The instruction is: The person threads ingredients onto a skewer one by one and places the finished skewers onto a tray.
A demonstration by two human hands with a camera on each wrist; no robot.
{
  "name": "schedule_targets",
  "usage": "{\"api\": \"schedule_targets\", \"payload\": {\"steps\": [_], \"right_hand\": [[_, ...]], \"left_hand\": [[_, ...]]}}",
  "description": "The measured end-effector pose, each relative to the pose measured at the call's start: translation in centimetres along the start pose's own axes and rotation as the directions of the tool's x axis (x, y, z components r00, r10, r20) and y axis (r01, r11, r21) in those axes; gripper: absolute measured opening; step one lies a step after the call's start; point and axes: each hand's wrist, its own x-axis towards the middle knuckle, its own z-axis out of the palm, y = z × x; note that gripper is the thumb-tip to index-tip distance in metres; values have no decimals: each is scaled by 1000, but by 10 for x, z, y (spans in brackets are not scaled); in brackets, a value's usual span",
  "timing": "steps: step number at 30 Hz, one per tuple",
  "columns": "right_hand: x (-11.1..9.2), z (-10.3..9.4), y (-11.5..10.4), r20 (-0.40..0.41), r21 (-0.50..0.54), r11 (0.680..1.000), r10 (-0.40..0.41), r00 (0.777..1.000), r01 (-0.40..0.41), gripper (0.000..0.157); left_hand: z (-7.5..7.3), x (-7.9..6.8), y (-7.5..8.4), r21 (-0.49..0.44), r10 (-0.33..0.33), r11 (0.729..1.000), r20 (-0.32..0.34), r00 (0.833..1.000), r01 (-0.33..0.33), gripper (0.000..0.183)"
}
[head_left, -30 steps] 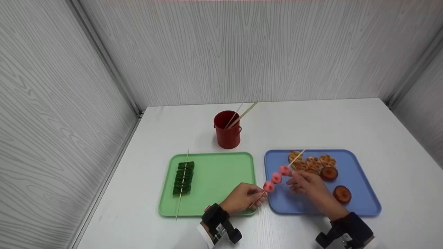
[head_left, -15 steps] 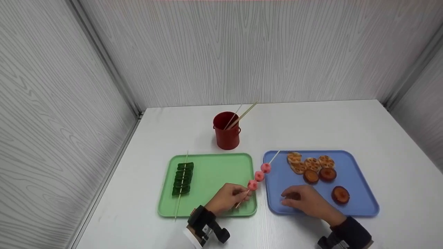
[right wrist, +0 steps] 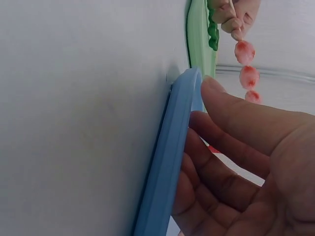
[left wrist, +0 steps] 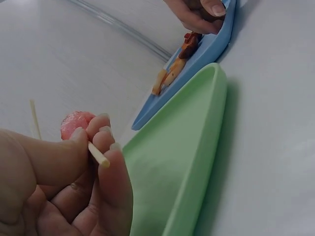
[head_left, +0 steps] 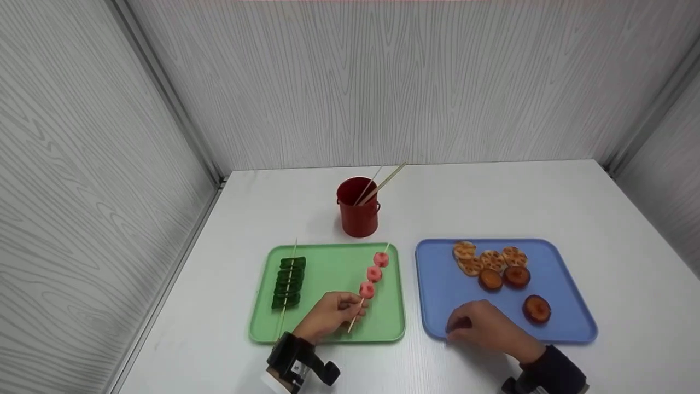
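Note:
Between thumb and fingers my left hand [head_left: 331, 316] pinches the lower end of a wooden skewer threaded with three pink balls [head_left: 374, 273]. The skewer slants above the right half of the green tray [head_left: 333, 251]; whether it touches the tray I cannot tell. On that tray's left side lies a second skewer [head_left: 290, 284] with dark green rolled pieces. My right hand [head_left: 484, 328] is at the front left corner of the blue tray [head_left: 437, 273], holding nothing. Its fingers are loosely bent beside the blue rim [right wrist: 170, 147] in the right wrist view; contact is unclear.
Several lotus root slices [head_left: 492, 260] and three round brown slices [head_left: 537, 309] lie on the blue tray. Behind the trays stands a red bucket [head_left: 358, 213] with thin sticks [head_left: 383, 183] leaning in it. Grey wood-grain panels [head_left: 372, 82] bound the white table.
My left hand has carried the pink skewer leftward from the blue tray to above the green tray. My right hand has left the skewer and drawn back toward the blue tray's front corner.

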Motion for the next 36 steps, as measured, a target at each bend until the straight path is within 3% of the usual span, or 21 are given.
{"api": "schedule_targets", "payload": {"steps": [6, 14, 21, 26, 36], "right_hand": [[-1, 0, 0, 10, -14, 1000, 0, 1000, 0, 3], [-1, 1, 1, 11, -25, 1000, -17, 1000, 17, 4], [-2, 0, 1, 16, -17, 1000, 0, 1000, 0, 4], [-2, 1, 0, 15, -15, 1000, 10, 1000, -10, 4], [-4, 4, 3, -4, -21, 1000, -15, 1000, 15, 4]], "left_hand": [[-14, -10, -4, -36, -32, 999, -36, 999, 31, 28], [-32, -27, -14, -113, -134, 986, -86, 987, 124, 35], [-42, -33, -18, -195, -163, 972, -150, 975, 132, 41], [-48, -37, -17, -178, -178, 974, -206, 962, 142, 37], [-51, -40, -17, -108, -187, 980, -223, 957, 166, 28]]}}
